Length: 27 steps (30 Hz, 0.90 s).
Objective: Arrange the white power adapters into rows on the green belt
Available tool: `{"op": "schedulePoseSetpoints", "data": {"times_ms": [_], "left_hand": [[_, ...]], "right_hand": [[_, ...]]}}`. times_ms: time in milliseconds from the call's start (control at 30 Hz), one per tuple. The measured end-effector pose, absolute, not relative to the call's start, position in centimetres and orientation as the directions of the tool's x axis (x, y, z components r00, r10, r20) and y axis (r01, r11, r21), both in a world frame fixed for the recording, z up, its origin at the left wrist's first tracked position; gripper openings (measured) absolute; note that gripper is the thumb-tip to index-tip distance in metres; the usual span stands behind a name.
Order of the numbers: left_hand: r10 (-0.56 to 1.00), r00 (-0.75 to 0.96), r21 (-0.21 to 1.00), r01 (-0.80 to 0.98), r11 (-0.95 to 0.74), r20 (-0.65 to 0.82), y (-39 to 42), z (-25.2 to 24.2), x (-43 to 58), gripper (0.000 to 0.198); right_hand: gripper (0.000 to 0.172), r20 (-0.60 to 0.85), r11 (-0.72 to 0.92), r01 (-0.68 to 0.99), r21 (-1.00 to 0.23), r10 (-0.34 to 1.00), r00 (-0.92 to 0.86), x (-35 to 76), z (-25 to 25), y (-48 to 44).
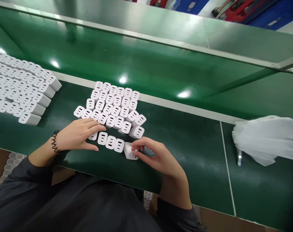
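White USB wall chargers stand with their port faces up in a block of several rows (112, 100) on the green table. Nearer me runs a short row of chargers (110, 142). My left hand (76, 133), wearing a coiled black band at the wrist, reaches over that row's left end with fingers and thumb apart. It partly covers one charger (92, 136); whether it touches it I cannot tell. At the row's right end, the thumb and fingers of my right hand (158, 154) pinch a tilted charger (130, 152), whose side shows.
A larger block of white chargers (18, 83) fills the left. At the right lies a pile of translucent white bags (265, 138). A green panel (146, 67) rises behind the table, with blue bins (190, 5) beyond it. Chargers (8, 167) also sit below the front edge.
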<state>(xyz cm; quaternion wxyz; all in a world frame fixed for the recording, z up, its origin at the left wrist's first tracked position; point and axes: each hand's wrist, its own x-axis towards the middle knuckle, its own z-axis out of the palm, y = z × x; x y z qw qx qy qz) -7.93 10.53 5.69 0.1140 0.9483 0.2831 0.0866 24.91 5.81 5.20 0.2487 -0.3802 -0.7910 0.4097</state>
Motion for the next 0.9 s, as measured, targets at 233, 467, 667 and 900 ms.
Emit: {"op": "schedulePoseSetpoints", "data": {"times_ms": [233, 467, 667, 900], "left_hand": [[0.551, 0.829, 0.21, 0.523, -0.826, 0.1, 10.2, 5.2, -7.1, 0.058], [0.532, 0.829, 0.214, 0.496, -0.841, 0.169, 10.5, 5.0, -7.0, 0.053], [0.5, 0.813, 0.112, 0.491, -0.864, 0.299, 9.5, 4.1, -5.1, 0.067], [0.487, 0.829, 0.121, 0.472, -0.873, 0.275, 8.6, 3.5, -4.2, 0.035]], "right_hand": [[0.038, 0.041, 0.465, 0.44, -0.768, 0.722, -0.69, 25.2, 4.2, 5.0], [0.028, -0.03, 0.577, 0.636, -0.512, 0.728, -0.685, 24.2, 3.4, 4.4], [0.017, 0.032, 0.624, 0.609, -0.49, 0.71, -0.703, 24.4, 3.3, 4.3], [0.024, 0.061, 0.581, 0.525, -0.622, 0.705, -0.707, 25.4, 4.7, 4.3]]}}
